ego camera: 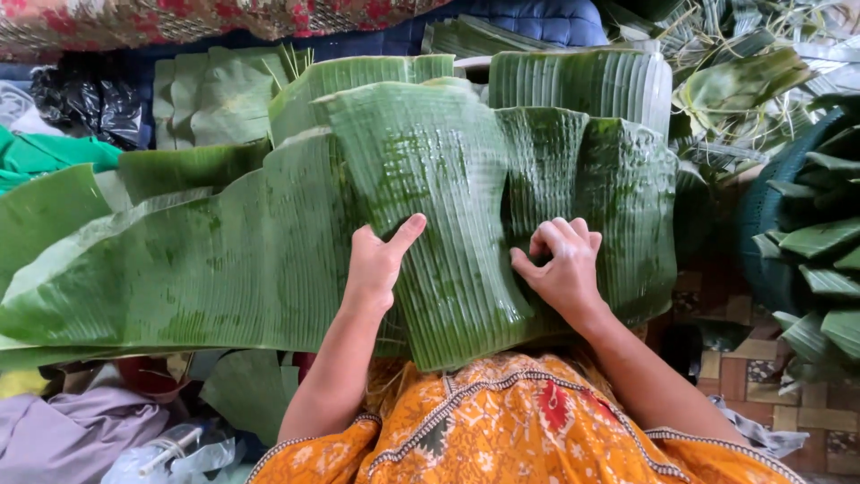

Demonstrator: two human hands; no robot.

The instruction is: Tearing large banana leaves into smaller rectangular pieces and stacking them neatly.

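A long green banana leaf (pixel 206 260) lies across my lap, with a glossy strip (pixel 439 206) of it running down the middle toward me. My left hand (pixel 376 264) rests on the leaf, fingers tucked under the strip's left edge and thumb stretched out on top. My right hand (pixel 563 260) has its fingers curled, pinching the leaf just right of the strip where it folds. More ribbed leaf pieces (pixel 627 197) overlap to the right of that hand. I wear an orange patterned garment (pixel 511 430).
Stacked banana leaves (pixel 573 81) stand behind. A dark round basket (pixel 761 224) holding cut leaf strips sits at the right on a patterned mat. Leaf scraps (pixel 743 81) pile at the back right. Black plastic bags (pixel 90 99), green cloth and a clear bag (pixel 179 448) lie left.
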